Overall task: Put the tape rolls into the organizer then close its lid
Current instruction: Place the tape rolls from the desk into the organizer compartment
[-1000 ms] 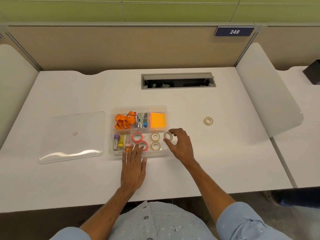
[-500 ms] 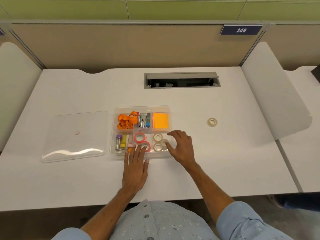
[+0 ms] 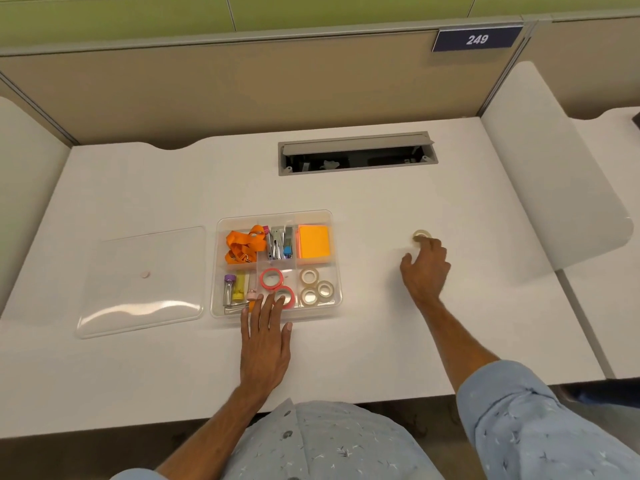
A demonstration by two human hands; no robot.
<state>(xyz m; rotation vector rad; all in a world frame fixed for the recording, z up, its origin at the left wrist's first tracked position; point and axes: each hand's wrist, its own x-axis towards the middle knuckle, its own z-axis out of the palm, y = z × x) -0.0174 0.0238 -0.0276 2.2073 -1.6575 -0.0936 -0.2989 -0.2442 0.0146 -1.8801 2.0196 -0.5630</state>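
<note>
The organizer [image 3: 221, 271] sits open near the middle of the white desk [image 3: 346, 358], its clear lid [image 3: 145, 282] lying flat just beside it on the left, apart from it by a narrow strip of desk. In the near right compartment lie three pale tape rolls [image 3: 317, 287], flat and close together; in the middle near compartment lie two pink rolls [image 3: 272, 278], the nearer one partly under the fingertips of the left hand [image 3: 265, 348]. That hand lies flat and spread, palm on the desk, fingers reaching over the organizer's near edge; it grasps nothing.

One more pale roll [image 3: 420, 234] lies on the desk well to the right of the organizer. The right hand [image 3: 426, 268] is on it, fingertips touching its near rim, thumb held out to the left; the fingers are loosely curled and I cannot tell whether they have closed on the roll.

Between the organizer's right edge and this roll the desk is bare. Behind the organizer is a cable slot [image 3: 356, 154] with its flap up. A white divider [image 3: 554, 168] rises along the desk's right edge, near the roll
</note>
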